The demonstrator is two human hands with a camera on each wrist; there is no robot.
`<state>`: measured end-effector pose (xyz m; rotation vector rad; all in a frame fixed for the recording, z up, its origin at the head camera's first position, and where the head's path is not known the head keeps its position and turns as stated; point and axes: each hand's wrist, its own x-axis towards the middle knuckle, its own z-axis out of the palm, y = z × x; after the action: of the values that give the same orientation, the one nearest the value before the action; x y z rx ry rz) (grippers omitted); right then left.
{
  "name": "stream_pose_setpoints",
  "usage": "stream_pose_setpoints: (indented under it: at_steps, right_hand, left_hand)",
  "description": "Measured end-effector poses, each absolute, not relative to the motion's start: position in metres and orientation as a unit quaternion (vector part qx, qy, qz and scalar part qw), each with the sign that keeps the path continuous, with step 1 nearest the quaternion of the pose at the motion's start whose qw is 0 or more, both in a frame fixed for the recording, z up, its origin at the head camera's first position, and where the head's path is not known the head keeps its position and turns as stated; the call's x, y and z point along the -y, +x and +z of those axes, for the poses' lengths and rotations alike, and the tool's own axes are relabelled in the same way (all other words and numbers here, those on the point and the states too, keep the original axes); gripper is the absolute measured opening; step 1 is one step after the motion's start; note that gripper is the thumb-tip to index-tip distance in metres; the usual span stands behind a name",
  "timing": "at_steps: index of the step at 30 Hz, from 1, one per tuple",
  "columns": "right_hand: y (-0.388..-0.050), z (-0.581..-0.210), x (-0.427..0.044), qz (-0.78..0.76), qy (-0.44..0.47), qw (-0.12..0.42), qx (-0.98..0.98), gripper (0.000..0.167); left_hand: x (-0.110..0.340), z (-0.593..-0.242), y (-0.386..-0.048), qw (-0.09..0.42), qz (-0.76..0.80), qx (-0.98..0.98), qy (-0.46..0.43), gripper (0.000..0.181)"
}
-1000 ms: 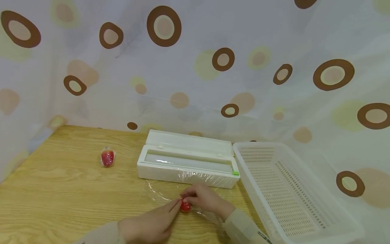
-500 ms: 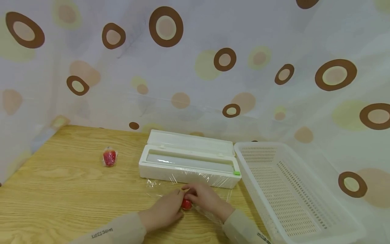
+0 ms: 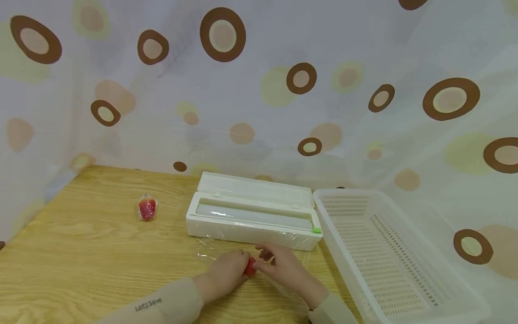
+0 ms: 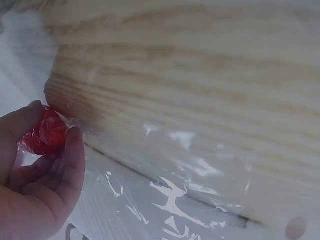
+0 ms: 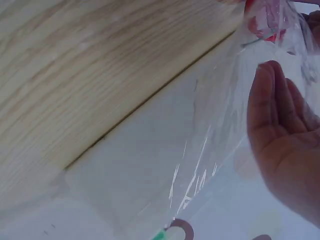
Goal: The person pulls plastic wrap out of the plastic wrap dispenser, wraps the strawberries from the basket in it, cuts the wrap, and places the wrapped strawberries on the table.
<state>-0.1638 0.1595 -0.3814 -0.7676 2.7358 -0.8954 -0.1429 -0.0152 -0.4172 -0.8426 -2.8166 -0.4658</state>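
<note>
My left hand [image 3: 226,275] holds a small, round red fruit-like piece [image 3: 250,267] between thumb and fingers. Clear plastic wrap clings to it in the left wrist view, where the red piece [image 4: 46,132] shows creased film. My right hand [image 3: 286,272] is just right of it, with fingers spread and slightly bent. In the right wrist view, that hand [image 5: 287,132] is beside the stretched clear wrap [image 5: 200,160] with nothing gripped. The film runs back to a white wrap dispenser box [image 3: 243,231], its lid raised and a roll inside.
A second wrapped red piece [image 3: 147,209] lies on the wooden table [image 3: 101,252], to the left of the box. A white perforated basket [image 3: 344,265] stands at the right. Behind the table hangs a dotted curtain [image 3: 259,108].
My left hand has come further over the red piece and now grips it. My right hand has drawn back slightly to the right, its fingers spreading away from the piece.
</note>
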Motion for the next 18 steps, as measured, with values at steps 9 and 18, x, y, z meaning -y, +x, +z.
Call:
stream_pose_setpoints:
  at_steps: [9, 18]
  right_hand:
    - [-0.144, -0.373, -0.185, -0.223, -0.206, 0.115, -0.946, 0.013]
    - [-0.152, -0.369, -0.189, -0.344, -0.147, 0.089, -0.923, 0.011]
  left_hand:
    - [0.012, -0.411, -0.144, 0.041, -0.129, 0.956, -0.26, 0.025]
    - [0.007, -0.408, -0.145, 0.048, -0.086, 0.958, -0.268, 0.019]
